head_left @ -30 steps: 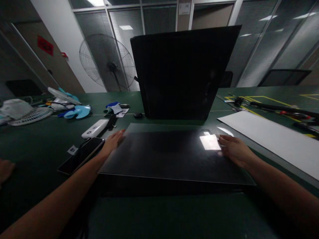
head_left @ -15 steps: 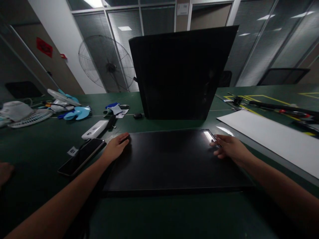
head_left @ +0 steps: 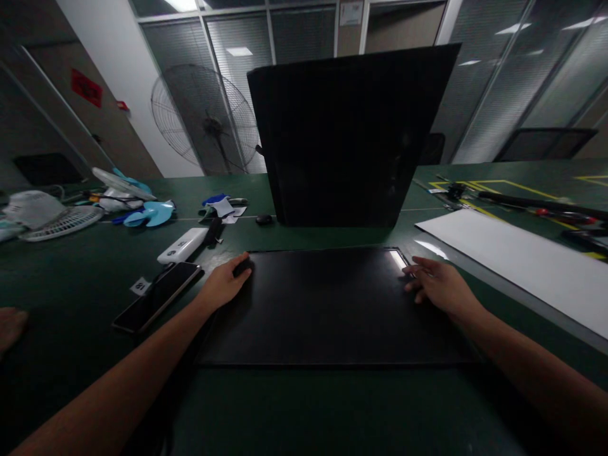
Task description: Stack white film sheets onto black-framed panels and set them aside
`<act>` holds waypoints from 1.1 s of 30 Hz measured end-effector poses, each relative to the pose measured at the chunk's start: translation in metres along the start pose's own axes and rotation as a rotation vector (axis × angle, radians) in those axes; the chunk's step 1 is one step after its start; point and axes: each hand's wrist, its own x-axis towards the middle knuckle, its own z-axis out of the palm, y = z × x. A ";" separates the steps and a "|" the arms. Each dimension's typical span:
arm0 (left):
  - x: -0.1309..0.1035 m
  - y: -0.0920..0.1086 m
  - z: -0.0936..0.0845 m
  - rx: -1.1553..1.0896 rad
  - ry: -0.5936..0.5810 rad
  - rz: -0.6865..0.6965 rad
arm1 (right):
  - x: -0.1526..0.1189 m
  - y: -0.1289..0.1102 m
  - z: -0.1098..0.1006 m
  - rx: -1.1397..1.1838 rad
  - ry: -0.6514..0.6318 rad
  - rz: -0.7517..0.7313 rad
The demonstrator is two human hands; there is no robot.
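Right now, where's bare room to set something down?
Bare table shows in front of the black panel, in a narrow strip between it and the upright black board, and left of the phone, nearer than the fan parts. It's crowded beside your left hand, with the phone and white device close by; a white sheet covers much of the right.

Black panel (head_left: 327,310), rectangular, flat (corner glinting)

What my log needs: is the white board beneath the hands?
No, the white board lies forward and right, apart from the left hand and right hand.
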 end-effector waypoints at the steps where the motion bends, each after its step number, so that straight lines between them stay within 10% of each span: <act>1: 0.000 -0.001 0.000 0.008 -0.005 0.007 | 0.001 0.000 0.000 -0.144 0.054 -0.054; 11: 0.000 -0.007 0.004 0.021 -0.029 0.042 | 0.006 0.019 0.006 -0.825 0.070 -0.475; 26: -0.009 0.006 0.002 0.258 -0.193 0.197 | -0.013 0.015 0.023 -1.036 -0.127 -0.430; 33: -0.009 0.003 0.001 0.208 -0.181 0.209 | -0.013 0.005 0.017 -0.842 0.052 -0.241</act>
